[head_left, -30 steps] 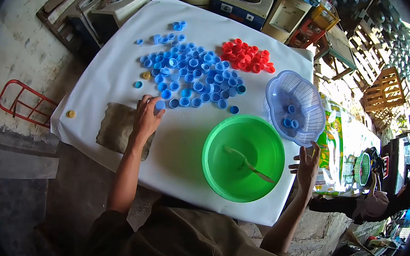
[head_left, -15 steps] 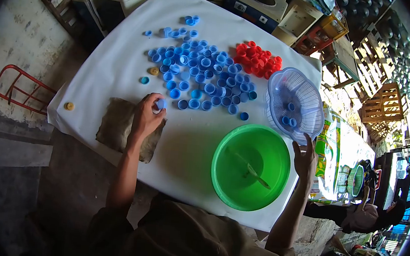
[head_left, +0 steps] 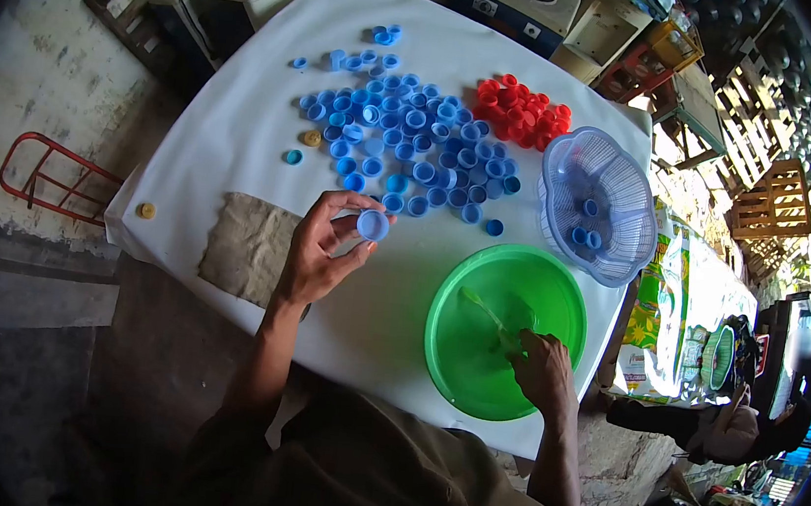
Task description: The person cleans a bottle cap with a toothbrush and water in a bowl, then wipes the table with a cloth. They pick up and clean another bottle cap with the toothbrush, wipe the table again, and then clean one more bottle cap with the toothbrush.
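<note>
Between the thumb and fingers of my left hand [head_left: 322, 249] is a light blue bottle cap [head_left: 373, 226], raised above the white table with its hollow side facing me. My right hand [head_left: 546, 369] reaches into the green basin [head_left: 436, 330], its fingers closed around one end of a slim, pale brush [head_left: 485, 309]. The brush's other end points up and left; my fingers hide part of it. Beyond my hands many blue caps [head_left: 396, 183] are spread in a loose heap. Beside my left wrist lies a grey-brown cloth [head_left: 246, 251].
Red caps [head_left: 524, 114] are piled at the far right. A blue plastic basket [head_left: 572, 177] with a few blue caps stands behind the basin. Yellowish caps [head_left: 312, 138] lie at the left. A person [head_left: 728, 430] is at the right, near another table.
My left hand has moved right, off the cloth, with the blue cap still in it. My right hand has gone from the basket's edge into the basin and closed on the brush.
</note>
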A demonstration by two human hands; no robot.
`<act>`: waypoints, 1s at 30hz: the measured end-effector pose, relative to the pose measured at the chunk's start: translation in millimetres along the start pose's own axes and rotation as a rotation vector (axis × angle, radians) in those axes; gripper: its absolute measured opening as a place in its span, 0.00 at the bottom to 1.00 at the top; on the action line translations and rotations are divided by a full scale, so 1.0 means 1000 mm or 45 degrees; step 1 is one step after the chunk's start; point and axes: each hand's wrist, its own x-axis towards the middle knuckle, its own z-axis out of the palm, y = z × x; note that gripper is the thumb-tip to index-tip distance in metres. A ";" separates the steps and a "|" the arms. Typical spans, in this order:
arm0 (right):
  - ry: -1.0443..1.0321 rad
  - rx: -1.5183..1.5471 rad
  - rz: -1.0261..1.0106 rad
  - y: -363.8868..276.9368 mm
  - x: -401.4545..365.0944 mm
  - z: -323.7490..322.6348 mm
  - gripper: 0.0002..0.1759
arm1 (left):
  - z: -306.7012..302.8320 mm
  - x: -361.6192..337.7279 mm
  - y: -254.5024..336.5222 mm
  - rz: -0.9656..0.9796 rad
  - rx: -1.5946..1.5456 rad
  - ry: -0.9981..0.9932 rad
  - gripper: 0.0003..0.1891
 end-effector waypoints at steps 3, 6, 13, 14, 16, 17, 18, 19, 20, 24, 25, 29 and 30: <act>0.079 0.004 -0.076 -0.004 -0.008 -0.003 0.08 | 0.025 -0.001 0.003 0.068 0.125 -0.171 0.24; 0.170 0.113 -0.021 -0.006 -0.015 -0.016 0.07 | 0.069 0.003 0.024 0.161 0.467 -0.513 0.22; 0.292 0.210 0.097 -0.006 -0.025 -0.028 0.08 | 0.130 -0.017 -0.034 0.182 1.071 -1.038 0.15; 0.302 0.211 0.099 -0.006 -0.024 -0.027 0.09 | 0.131 -0.017 -0.040 0.193 1.173 -1.056 0.14; 0.279 0.204 0.112 -0.004 -0.021 -0.026 0.10 | 0.128 -0.013 -0.047 0.174 1.305 -1.067 0.12; 0.307 0.204 0.090 -0.003 -0.019 -0.024 0.10 | 0.127 -0.012 -0.049 0.160 1.370 -1.072 0.11; 0.331 0.206 0.070 -0.003 -0.018 -0.022 0.10 | 0.126 -0.010 -0.049 0.165 1.341 -1.028 0.11; 0.338 0.204 0.062 -0.003 -0.017 -0.022 0.10 | 0.127 -0.009 -0.048 0.166 1.313 -0.985 0.10; 0.347 0.201 0.053 -0.003 -0.016 -0.022 0.11 | 0.126 -0.007 -0.048 0.169 1.285 -0.941 0.10; 0.400 0.219 0.029 -0.001 -0.009 -0.021 0.11 | 0.123 0.002 -0.047 0.109 1.274 -0.869 0.14; 0.399 0.223 0.030 -0.001 -0.009 -0.020 0.11 | 0.124 0.003 -0.045 0.094 1.258 -0.846 0.15; 0.407 0.260 0.025 -0.006 -0.005 -0.022 0.11 | 0.120 0.012 -0.041 0.060 1.202 -0.779 0.20; 0.405 0.276 0.028 -0.007 -0.005 -0.023 0.11 | 0.119 0.014 -0.042 0.068 1.207 -0.765 0.21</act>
